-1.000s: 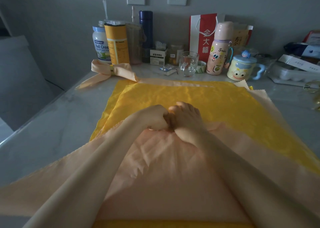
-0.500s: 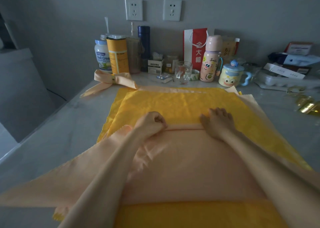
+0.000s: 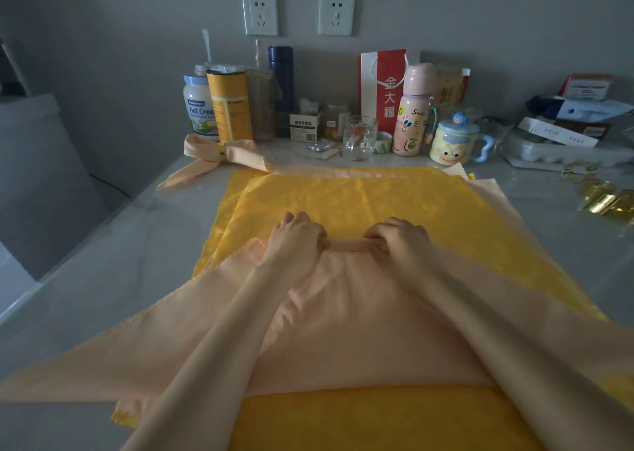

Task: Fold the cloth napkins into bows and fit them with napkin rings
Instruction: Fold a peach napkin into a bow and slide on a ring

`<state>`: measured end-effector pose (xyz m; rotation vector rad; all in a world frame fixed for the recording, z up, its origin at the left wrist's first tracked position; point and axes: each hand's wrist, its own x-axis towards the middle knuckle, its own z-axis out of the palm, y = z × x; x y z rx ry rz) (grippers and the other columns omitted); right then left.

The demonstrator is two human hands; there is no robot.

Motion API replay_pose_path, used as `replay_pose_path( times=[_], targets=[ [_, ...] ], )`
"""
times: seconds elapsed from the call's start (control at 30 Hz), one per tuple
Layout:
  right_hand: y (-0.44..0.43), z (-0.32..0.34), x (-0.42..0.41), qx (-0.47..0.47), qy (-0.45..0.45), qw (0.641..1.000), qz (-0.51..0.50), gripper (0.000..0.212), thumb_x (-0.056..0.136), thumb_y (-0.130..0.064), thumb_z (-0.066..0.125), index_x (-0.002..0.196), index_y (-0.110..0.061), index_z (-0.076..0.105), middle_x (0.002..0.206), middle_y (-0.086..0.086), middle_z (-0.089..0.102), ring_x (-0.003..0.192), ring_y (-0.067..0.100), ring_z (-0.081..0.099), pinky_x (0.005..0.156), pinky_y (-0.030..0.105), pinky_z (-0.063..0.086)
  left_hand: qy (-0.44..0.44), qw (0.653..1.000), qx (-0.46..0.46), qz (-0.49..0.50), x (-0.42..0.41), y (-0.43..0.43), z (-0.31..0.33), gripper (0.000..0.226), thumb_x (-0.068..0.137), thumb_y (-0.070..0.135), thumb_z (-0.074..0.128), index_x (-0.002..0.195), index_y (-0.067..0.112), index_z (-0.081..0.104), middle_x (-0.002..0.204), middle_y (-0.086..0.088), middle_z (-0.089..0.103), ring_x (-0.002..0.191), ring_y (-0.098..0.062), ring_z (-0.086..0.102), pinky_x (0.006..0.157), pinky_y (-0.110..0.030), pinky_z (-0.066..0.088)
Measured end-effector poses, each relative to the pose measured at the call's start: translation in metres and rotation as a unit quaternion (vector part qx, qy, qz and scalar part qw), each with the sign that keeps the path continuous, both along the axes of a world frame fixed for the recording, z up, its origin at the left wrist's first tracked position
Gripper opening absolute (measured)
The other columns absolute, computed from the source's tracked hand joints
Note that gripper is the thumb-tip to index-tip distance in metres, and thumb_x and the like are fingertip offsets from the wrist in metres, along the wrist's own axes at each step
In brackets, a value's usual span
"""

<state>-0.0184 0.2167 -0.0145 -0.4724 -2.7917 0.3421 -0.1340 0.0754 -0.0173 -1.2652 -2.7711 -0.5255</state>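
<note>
On the yellow cloth (image 3: 360,203), the peach napkin (image 3: 360,313) lies flat, sides partly under both forearms (image 3: 219,341); left hand (image 3: 295,241) and right hand (image 3: 403,241) each pinch its rolled far edge, fingertips hidden in the fold. Off the cloth's far-left corner: finished bow (image 3: 240,155) with ring (image 3: 221,151). Past its far edge: glass (image 3: 360,138), contents unclear.

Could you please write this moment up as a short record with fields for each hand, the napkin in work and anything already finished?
Left hand: grips the folded far edge of the peach napkin
Right hand: grips the same edge, close beside the left
Underneath: yellow cloth spread on the table
Finished: peach bow with a ring, far left
Spare: gold rings, far right
</note>
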Motion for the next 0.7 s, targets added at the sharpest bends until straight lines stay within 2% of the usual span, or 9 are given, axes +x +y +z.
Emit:
replay_pose_path(
  times=[0.1,0.23,0.33,0.47,0.6,0.63,0.7],
  targets=[
    [-0.004,0.001,0.000,0.019,0.024,1.000,0.000,0.020,0.089,-0.014,0.050,0.104,-0.016,0.064,0.105,0.000,0.057,0.106,0.020,0.049,0.092,0.031,0.029,0.029,1.000,0.010,-0.001,0.005,0.000,0.004,0.025,0.097,0.023,0.047,0.117,0.020,0.062,0.119,-0.003,0.055,0.115,-0.024,0.041,0.090,-0.029,0.033],
    [-0.004,0.001,0.002,0.067,0.021,0.997,0.026,0.019,0.084,-0.002,0.052,0.097,-0.010,0.063,0.101,0.005,0.055,0.103,0.026,0.049,0.085,0.030,0.030,0.013,0.999,0.045,0.011,0.013,-0.002,0.010,0.016,0.090,0.018,0.058,0.104,0.015,0.064,0.111,-0.004,0.054,0.101,-0.023,0.054,0.073,-0.029,0.043],
    [-0.004,0.001,0.004,0.069,0.028,0.996,0.048,0.021,0.078,0.004,0.053,0.094,-0.008,0.060,0.095,0.005,0.050,0.098,0.026,0.049,0.076,0.027,0.029,-0.016,0.999,0.041,0.008,0.018,-0.003,0.011,0.019,0.085,0.018,0.062,0.103,0.015,0.061,0.107,-0.003,0.050,0.094,-0.024,0.056,0.075,-0.032,0.048],
    [-0.007,0.003,0.006,0.065,0.014,0.996,0.059,0.021,0.081,-0.002,0.052,0.098,-0.011,0.056,0.092,-0.004,0.037,0.098,0.022,0.046,0.073,0.022,0.023,-0.091,0.996,0.013,0.012,0.019,-0.006,0.013,0.019,0.084,0.027,0.059,0.102,0.018,0.059,0.100,0.001,0.050,0.096,-0.021,0.055,0.079,-0.030,0.047],
    [-0.011,0.004,0.008,0.038,-0.071,0.995,0.052,0.021,0.083,-0.017,0.050,0.103,-0.015,0.050,0.096,-0.004,0.036,0.093,0.016,0.040,0.074,0.024,0.027,-0.087,0.996,0.006,0.014,0.022,-0.006,0.012,0.018,0.094,0.027,0.049,0.104,0.016,0.058,0.106,-0.005,0.056,0.098,-0.025,0.055,0.078,-0.033,0.046],
    [-0.014,0.004,0.007,0.023,-0.057,0.997,0.046,0.018,0.083,-0.019,0.049,0.100,-0.014,0.052,0.094,-0.004,0.037,0.091,0.016,0.041,0.073,0.025,0.027,-0.082,0.996,-0.007,0.016,0.023,-0.006,0.011,0.019,0.095,0.027,0.048,0.106,0.015,0.057,0.108,-0.006,0.055,0.099,-0.026,0.055,0.077,-0.032,0.044],
    [-0.019,-0.004,0.000,0.048,0.029,0.997,0.049,0.022,0.082,-0.020,0.043,0.093,-0.009,0.059,0.090,0.001,0.047,0.089,0.023,0.050,0.071,0.028,0.034,-0.076,0.996,-0.037,0.020,0.025,-0.005,0.011,0.021,0.096,0.027,0.045,0.111,0.016,0.054,0.110,-0.007,0.053,0.100,-0.028,0.055,0.075,-0.032,0.042]
  ],
)
